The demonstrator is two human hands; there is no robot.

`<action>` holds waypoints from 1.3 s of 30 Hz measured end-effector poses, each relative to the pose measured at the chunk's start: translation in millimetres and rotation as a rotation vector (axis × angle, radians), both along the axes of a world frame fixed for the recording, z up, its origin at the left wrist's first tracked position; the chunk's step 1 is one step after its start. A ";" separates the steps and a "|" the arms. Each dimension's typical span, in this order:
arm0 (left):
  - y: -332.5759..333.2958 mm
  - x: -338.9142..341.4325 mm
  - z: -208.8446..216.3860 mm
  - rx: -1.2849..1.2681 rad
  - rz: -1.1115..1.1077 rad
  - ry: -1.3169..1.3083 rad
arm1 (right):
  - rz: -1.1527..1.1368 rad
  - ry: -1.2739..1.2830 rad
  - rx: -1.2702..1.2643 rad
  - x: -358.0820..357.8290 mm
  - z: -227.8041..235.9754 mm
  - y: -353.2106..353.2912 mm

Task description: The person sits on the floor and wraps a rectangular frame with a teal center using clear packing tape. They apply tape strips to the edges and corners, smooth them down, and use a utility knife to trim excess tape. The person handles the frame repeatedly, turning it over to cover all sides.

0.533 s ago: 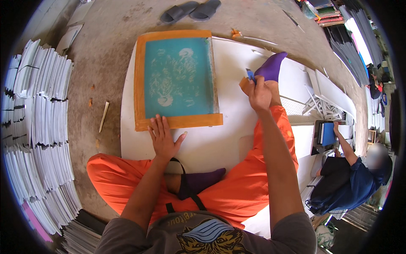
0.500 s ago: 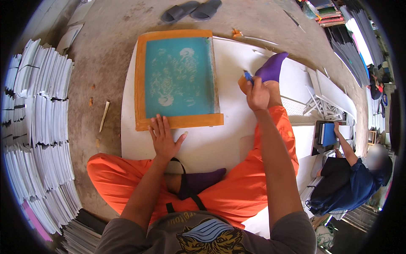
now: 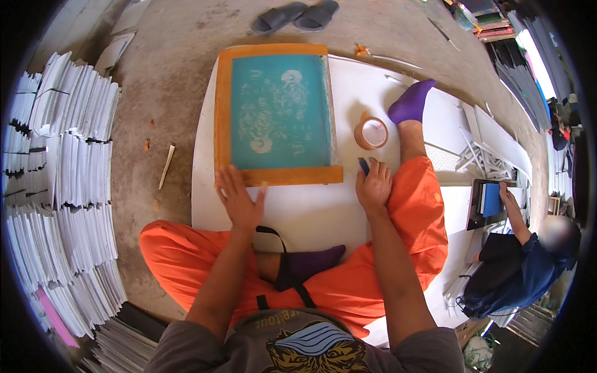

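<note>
A screen-printing frame [image 3: 280, 177] with brown-taped edges and a teal mesh [image 3: 280, 109] lies on a white board [image 3: 298, 205] before me. Pale blotchy patterns show on the mesh. My left hand [image 3: 241, 202] is open, its fingers spread at the frame's near left corner. To the right of the frame, my right hand [image 3: 374, 184] is closed round a small blue tool [image 3: 364, 166], whose tip points away from me. Most of that tool is hidden by my fingers. Beyond this hand a roll of brown tape [image 3: 372, 133] lies flat on the board.
Tall stacks of white sheets [image 3: 81, 168] line the left side. Dark slippers [image 3: 295, 17] lie on the floor at the far side. White offcuts [image 3: 482, 158] are heaped at the right. A person in dark blue [image 3: 513, 267] sits there, a hand on a blue item [image 3: 492, 199].
My right hand has drawn back toward me with the blue tool, leaving the tape roll in plain sight. My left hand stays by the frame's near left corner. The view has shifted slightly.
</note>
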State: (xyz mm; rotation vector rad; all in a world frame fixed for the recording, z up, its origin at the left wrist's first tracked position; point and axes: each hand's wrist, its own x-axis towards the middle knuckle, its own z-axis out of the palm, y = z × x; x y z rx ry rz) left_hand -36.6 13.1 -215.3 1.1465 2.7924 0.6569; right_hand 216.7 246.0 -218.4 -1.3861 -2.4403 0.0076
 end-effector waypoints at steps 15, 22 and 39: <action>-15.4 -54.0 -32.8 0.116 0.184 -0.200 | -0.368 0.620 -1.364 -28.1 6.2 2.3; -11.5 -51.6 -32.7 0.072 0.212 -0.186 | -0.293 0.742 -1.193 -24.4 -14.2 -1.7; -11.9 -52.1 -27.0 -0.050 0.220 -0.129 | -0.257 0.716 -1.236 -22.0 -20.5 0.6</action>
